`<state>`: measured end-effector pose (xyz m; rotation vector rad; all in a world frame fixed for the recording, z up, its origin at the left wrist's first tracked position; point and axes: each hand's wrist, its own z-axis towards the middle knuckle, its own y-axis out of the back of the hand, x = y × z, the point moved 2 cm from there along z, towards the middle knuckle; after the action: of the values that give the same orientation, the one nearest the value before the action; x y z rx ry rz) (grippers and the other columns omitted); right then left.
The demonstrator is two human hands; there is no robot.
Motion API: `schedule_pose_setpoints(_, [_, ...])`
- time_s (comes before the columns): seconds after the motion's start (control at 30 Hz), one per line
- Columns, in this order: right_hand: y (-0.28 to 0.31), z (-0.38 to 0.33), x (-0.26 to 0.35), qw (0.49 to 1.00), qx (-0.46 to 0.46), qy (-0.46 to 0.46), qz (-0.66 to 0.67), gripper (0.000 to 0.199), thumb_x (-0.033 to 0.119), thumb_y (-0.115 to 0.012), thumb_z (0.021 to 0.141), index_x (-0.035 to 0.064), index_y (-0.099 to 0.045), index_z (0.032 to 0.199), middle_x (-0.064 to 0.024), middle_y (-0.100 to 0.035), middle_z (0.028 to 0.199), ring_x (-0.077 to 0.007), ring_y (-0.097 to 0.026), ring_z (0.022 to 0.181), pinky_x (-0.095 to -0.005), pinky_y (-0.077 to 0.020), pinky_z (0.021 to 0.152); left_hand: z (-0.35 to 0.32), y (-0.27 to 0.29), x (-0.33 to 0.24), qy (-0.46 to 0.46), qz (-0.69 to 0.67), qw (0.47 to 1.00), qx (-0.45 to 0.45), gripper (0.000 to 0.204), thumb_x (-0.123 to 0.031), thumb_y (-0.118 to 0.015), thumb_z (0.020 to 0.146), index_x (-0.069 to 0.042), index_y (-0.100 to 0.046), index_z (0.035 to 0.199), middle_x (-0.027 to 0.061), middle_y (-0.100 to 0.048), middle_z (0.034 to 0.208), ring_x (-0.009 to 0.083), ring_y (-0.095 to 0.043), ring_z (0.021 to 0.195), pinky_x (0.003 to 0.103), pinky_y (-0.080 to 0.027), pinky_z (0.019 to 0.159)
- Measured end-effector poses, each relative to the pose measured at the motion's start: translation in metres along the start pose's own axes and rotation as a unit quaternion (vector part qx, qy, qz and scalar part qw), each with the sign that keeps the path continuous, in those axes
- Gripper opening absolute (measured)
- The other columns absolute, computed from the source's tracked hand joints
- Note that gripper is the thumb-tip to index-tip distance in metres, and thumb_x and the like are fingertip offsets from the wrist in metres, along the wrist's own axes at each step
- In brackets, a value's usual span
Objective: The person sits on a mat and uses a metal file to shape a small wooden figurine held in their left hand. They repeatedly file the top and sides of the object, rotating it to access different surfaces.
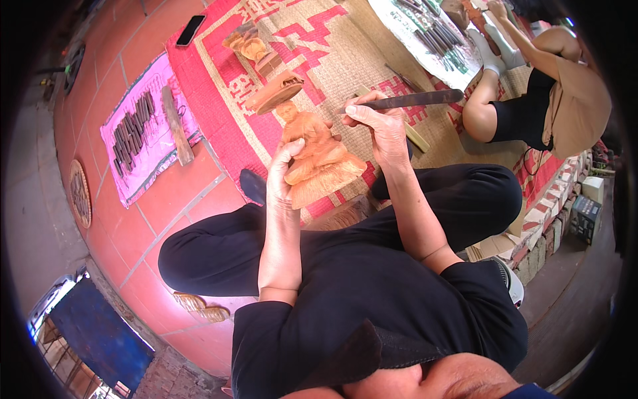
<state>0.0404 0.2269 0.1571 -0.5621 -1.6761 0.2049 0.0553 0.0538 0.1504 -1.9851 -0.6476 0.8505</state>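
Clasping wooden figure (318, 156); right grip (379, 126) pinching chisel (409, 100).

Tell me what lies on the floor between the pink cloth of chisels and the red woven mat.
In the head view, a long wooden mallet lies there, between the pink cloth and the red woven mat, partly overlapping the cloth's edge.

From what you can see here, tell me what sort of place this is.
Probably a floor-level wood-carving workshop. The left hand holds a wooden figure, the right hand a chisel. Rows of chisels lie on a pink cloth, another carving on the woven mat.
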Motion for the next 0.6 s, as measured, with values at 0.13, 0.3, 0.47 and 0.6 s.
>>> schedule_pose_setpoints(0.13, [0.0,0.001,-0.001,1.0,0.002,-0.003,0.0,0.006,0.002,-0.068,0.078,0.0002,-0.062,0.079,-0.0122,-0.067,0.083,-0.0158,-0.064,0.067,-0.0268,-0.0504,0.066,-0.002,-0.006,-0.002,-0.009,-0.002,1.0,0.008,0.064,-0.019,-0.062,0.073,0.009,-0.041,0.127,0.026,-0.057,0.113,0.0349,-0.059,0.106,0.047,-0.05,0.092])
schedule_pose_setpoints(0.3, [-0.003,0.002,-0.003,1.0,0.002,-0.016,0.023,0.009,0.005,-0.07,0.076,-0.0002,-0.063,0.078,-0.0111,-0.067,0.081,-0.0136,-0.063,0.07,-0.0267,-0.0499,0.068,0.001,0.009,-0.003,0.015,0.024,0.999,0.025,0.067,-0.019,-0.061,0.071,0.008,-0.04,0.129,0.0266,-0.056,0.115,0.0364,-0.057,0.109,0.047,-0.051,0.09])
schedule_pose_setpoints(0.47, [-0.001,0.003,-0.005,0.999,0.039,0.004,0.026,0.007,0.003,-0.069,0.076,0.0011,-0.062,0.079,-0.0102,-0.067,0.087,-0.0112,-0.06,0.075,-0.0253,-0.0479,0.072,0.002,0.009,-0.003,-0.02,0.081,0.997,0.002,0.066,-0.018,-0.061,0.069,0.008,-0.042,0.127,0.0254,-0.057,0.115,0.035,-0.059,0.105,0.045,-0.051,0.091])
schedule_pose_setpoints(0.6, [-0.004,0.002,-0.002,0.999,0.044,0.017,-0.007,0.006,0.0,-0.067,0.077,0.0015,-0.061,0.079,-0.0083,-0.067,0.089,-0.0099,-0.058,0.076,-0.024,-0.0471,0.073,0.002,0.012,-0.005,-0.038,0.088,0.995,-0.031,0.067,-0.009,-0.06,0.067,0.004,-0.039,0.13,0.0211,-0.057,0.117,0.0322,-0.059,0.106,0.043,-0.049,0.094])
